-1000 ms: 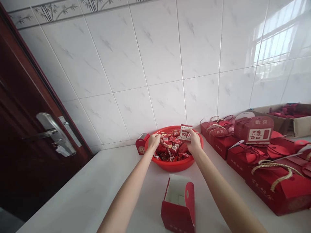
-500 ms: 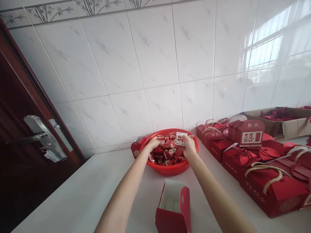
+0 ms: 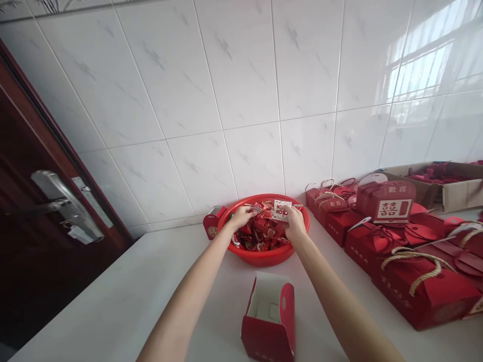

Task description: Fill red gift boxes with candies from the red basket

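Observation:
A red plastic basin [image 3: 260, 259] full of red-wrapped candies [image 3: 258, 236] stands near the wall. Over its left side, my left hand [image 3: 241, 217] pinches a red candy packet [image 3: 259, 207] between thumb and fingertips. My right hand [image 3: 295, 222], at the basin's right side, grips a small white packet with red print [image 3: 281, 208]; some of its fingers are hidden, as is anything beneath them. Nearer to me, between my forearms, a red gift box [image 3: 266, 332] sits with its top open, showing a white inside.
Another small red box [image 3: 212, 223] stands against the basin's left side. Several red gift boxes [image 3: 422, 296] with rope handles fill the right of the white tabletop [image 3: 151, 281]. Behind them is a cardboard carton [image 3: 453, 193] of red items. A dark red door [image 3: 30, 251] is at left.
My left hand has lifted slightly out of the candies and now shows a red candy packet at its fingertips. My right hand keeps the white packet in nearly the same place.

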The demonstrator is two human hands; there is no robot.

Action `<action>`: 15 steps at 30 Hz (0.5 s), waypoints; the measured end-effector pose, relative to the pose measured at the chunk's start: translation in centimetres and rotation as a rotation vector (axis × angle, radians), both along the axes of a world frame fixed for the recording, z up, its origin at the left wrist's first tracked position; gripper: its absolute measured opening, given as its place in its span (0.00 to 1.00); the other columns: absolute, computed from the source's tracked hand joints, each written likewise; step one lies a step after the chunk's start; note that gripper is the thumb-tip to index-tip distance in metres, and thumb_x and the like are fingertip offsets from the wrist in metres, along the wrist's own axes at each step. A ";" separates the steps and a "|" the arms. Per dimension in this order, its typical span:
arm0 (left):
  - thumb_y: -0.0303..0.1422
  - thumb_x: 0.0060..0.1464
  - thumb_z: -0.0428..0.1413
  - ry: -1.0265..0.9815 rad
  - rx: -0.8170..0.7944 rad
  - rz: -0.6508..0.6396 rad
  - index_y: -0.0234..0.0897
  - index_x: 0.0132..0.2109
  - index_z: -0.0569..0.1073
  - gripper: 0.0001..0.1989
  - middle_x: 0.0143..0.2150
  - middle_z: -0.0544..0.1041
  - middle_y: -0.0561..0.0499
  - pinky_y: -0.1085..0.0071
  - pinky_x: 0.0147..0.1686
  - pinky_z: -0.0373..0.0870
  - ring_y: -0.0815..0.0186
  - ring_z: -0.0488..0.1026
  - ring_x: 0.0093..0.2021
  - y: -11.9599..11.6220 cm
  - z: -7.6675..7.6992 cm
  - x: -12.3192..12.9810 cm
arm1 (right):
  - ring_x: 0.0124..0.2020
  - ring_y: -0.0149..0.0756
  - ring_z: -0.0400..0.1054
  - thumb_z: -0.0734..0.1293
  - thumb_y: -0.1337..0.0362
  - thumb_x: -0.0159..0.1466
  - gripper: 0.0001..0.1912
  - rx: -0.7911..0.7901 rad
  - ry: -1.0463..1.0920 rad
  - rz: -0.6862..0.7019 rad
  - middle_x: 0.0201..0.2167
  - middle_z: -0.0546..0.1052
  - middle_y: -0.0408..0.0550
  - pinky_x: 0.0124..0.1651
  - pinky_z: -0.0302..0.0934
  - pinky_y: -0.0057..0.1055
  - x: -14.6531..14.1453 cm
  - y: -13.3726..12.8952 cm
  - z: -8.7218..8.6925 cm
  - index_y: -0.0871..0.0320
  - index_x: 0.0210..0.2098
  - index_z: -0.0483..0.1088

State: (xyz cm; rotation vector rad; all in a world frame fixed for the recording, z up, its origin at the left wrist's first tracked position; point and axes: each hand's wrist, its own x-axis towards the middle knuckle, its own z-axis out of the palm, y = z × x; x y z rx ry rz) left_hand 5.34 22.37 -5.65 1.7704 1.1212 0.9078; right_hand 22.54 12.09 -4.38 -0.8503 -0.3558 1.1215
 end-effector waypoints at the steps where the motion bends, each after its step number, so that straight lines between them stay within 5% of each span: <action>1: 0.36 0.44 0.68 -0.037 0.008 -0.011 0.37 0.40 0.81 0.14 0.47 0.83 0.45 0.60 0.57 0.67 0.51 0.75 0.54 -0.1 0.1 0.1 | 0.19 0.32 0.69 0.66 0.73 0.49 0.06 -0.001 0.000 0.002 0.19 0.74 0.39 0.23 0.68 0.27 0.0 -0.1 0.1 0.57 0.23 0.67; 6: 0.39 0.46 0.67 -0.216 0.010 -0.078 0.36 0.50 0.78 0.24 0.51 0.81 0.43 0.60 0.57 0.68 0.53 0.75 0.55 -0.8 0.6 0.4 | 0.20 0.32 0.70 0.66 0.73 0.49 0.05 0.011 0.000 0.007 0.18 0.74 0.40 0.23 0.68 0.28 0.0 -0.3 0.3 0.58 0.22 0.69; 15: 0.43 0.45 0.67 -0.298 -0.098 -0.304 0.34 0.48 0.79 0.25 0.49 0.82 0.43 0.59 0.55 0.71 0.52 0.77 0.52 -3.8 2.4 1.1 | 0.23 0.36 0.75 0.72 0.70 0.50 0.04 0.110 -0.031 0.085 0.23 0.80 0.44 0.25 0.70 0.29 -0.4 -0.7 0.3 0.59 0.27 0.75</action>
